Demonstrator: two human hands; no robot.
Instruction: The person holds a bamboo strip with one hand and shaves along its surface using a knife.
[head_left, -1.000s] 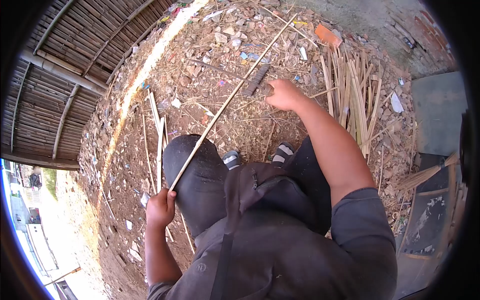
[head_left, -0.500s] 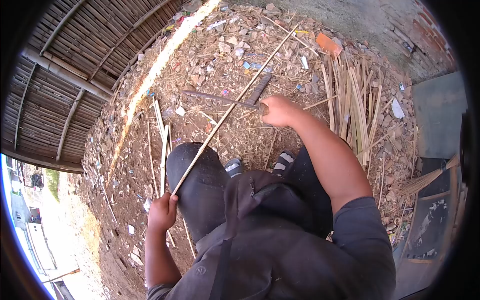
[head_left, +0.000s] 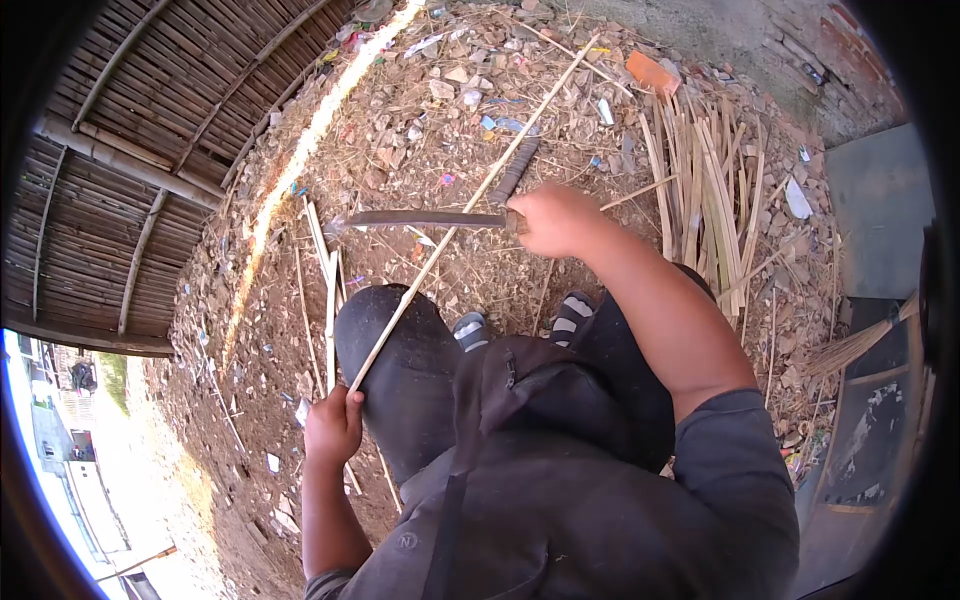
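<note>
Bamboo strip (head_left: 490, 183) crossed by long knife (head_left: 415, 217); contact cannot be told.
Strip's near end is pinched by left hand (head_left: 333, 428) at 8 o'clock, far end pointed toward 1; knife is gripped by right hand (head_left: 550, 221), blade toward 9.

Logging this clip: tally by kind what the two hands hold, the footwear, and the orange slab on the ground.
Long pale wood-like strip, left hand: 1
Dark metal-bladed knife, right hand: 1
Black-and-white striped footwear: 2
Flat orange slab: 1
Total: 5
</note>
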